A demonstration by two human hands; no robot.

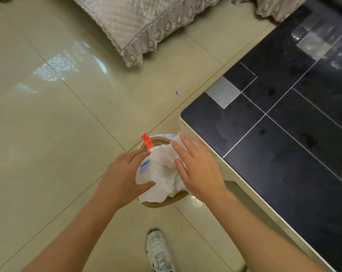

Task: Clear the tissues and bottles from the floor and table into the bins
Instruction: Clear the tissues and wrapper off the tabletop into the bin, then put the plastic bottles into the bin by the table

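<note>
Both hands are flat rather than clenched: my left hand (125, 173) lies against the left side of the tissues (162, 173) with straight fingers and the thumb stretched under the wad, and my right hand (197, 165) presses on its right side, fingers extended. Neither grip curls round anything; I read it as two open palms packing the pile down.

That white heap sits on top of the bin (162, 203), a small round one with a tan rim, standing on the floor (58, 124) just beside the corner of the tabletop (284, 134). The heap rises above the rim, so the bin looks full or close to it. A blue-marked patch (144, 166) shows near my left fingers; whether it is a bottle label or printed wrapping I cannot tell. A red tab (146, 141) stands at the far rim.

As for progress, I judge the job nearly finished. The dark tabletop shows nothing but reflections in the part I can see, and the visible floor carries only a tiny purple speck (176, 92). No loose bottle is in sight. What remains, as I see it, is pushing this wad below the rim and checking areas outside the view, including past the quilted cover (138, 26) at the top. A white shoe (159, 250) stands below the bin.
</note>
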